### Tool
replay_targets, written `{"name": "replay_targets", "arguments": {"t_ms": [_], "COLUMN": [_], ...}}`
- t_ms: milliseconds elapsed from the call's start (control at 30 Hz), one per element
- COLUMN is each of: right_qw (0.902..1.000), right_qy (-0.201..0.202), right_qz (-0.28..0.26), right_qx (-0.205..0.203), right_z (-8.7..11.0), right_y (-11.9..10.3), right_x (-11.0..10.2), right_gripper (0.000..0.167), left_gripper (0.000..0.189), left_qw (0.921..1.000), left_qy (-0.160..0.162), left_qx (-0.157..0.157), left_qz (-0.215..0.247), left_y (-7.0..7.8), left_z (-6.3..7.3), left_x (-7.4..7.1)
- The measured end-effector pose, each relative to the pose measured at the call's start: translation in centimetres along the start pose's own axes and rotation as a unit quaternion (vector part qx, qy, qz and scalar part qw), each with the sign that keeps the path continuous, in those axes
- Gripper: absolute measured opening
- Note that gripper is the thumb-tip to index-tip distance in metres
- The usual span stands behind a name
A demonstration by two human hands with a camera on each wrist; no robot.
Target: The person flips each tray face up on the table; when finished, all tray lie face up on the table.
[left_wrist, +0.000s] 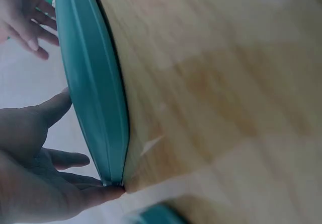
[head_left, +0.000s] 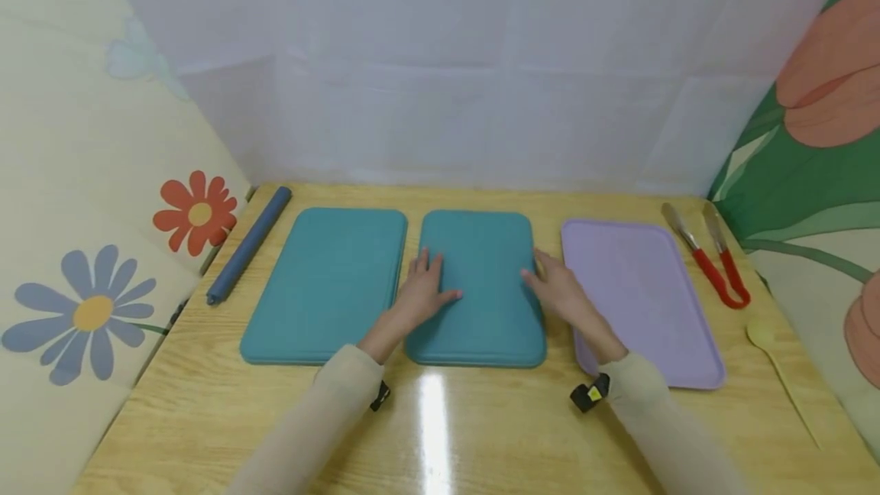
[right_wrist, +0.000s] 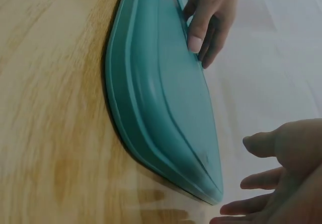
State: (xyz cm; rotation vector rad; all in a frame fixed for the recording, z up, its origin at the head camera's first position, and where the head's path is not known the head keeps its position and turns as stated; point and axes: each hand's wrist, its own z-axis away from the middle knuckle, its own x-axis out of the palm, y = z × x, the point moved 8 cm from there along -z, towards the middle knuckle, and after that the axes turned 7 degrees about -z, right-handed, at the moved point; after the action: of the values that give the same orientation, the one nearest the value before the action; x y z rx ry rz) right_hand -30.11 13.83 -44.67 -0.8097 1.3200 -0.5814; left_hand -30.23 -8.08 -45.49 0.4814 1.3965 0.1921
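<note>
A flat teal rectangular container (head_left: 490, 281) with rounded corners and a stepped rim lies on the table between my two hands. My left hand (head_left: 421, 290) rests along its left side, fingers extended over the edge and thumb over the top face. In the left wrist view, that hand's fingertips (left_wrist: 108, 194) reach the container's end corner. On the opposite side is my right hand (head_left: 558, 289), its thumb right at the edge. The right wrist view shows the fingers of that hand (right_wrist: 287, 176) spread and loosely straight beside the corner, gripping nothing.
Left of my left hand lies a larger teal container (head_left: 330, 281), with a dark blue rod (head_left: 249, 247) beyond it. A shallow purple tray (head_left: 632, 281) sits under my right forearm. Farther right are red-handled tongs (head_left: 732, 277) and a yellow spoon (head_left: 761, 334). White cloth (head_left: 440, 82) hangs behind.
</note>
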Motion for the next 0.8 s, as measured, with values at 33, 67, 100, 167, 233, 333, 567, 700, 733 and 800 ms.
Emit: {"name": "replay_targets", "arguments": {"t_ms": [33, 67, 100, 167, 233, 333, 567, 700, 733, 800], "right_qw": [1.0000, 1.0000, 0.9999, 0.9995, 0.9986, 0.9969, 0.9970, 0.9975, 0.9975, 0.9968], "right_qy": [-0.004, -0.005, -0.004, -0.001, 0.000, -0.003, 0.004, 0.010, 0.011, 0.017], "right_qz": [0.002, 0.008, 0.016, 0.030, 0.048, 0.070, 0.069, 0.043, 0.030, 0.001], "right_qx": [0.000, -0.001, 0.001, 0.010, 0.023, 0.037, 0.036, 0.056, 0.064, 0.078], "right_z": [-0.1, -0.3, -0.4, -0.6, -0.7, -0.8, -1.1, -1.2, -1.2, -1.2], "right_y": [0.0, -0.1, -0.1, 0.0, 0.1, 0.2, 0.2, 0.5, 0.6, 0.9], "right_x": [0.3, 0.5, 0.7, 0.9, 1.1, 1.4, 1.9, 2.0, 2.0, 2.0], "right_gripper": [0.060, 0.061, 0.061, 0.062, 0.062, 0.062, 0.063, 0.065, 0.066, 0.067], "left_gripper": [0.078, 0.078, 0.078, 0.078, 0.078, 0.078, 0.077, 0.079, 0.079, 0.080], "left_qw": [1.0000, 1.0000, 1.0000, 1.0000, 0.9999, 0.9997, 0.9996, 0.9997, 0.9997, 0.9997], "left_qy": [0.001, 0.002, 0.004, 0.001, -0.003, -0.010, -0.016, -0.021, -0.022, -0.022], "left_qx": [0.000, 0.000, 0.001, -0.002, -0.006, -0.011, -0.009, -0.007, -0.007, -0.007], "left_qz": [0.001, 0.002, 0.001, 0.005, 0.011, 0.019, 0.023, 0.013, 0.009, 0.004], "left_y": [-0.2, -0.3, -0.4, -0.6, -0.8, -0.9, -0.7, -0.6, -0.6, -0.7], "left_z": [0.0, 0.1, 0.1, 0.2, 0.2, 0.3, 0.4, 0.3, 0.3, 0.3], "left_x": [0.0, 0.0, -0.1, -0.1, -0.2, -0.4, -0.4, -0.3, -0.2, -0.2]}}
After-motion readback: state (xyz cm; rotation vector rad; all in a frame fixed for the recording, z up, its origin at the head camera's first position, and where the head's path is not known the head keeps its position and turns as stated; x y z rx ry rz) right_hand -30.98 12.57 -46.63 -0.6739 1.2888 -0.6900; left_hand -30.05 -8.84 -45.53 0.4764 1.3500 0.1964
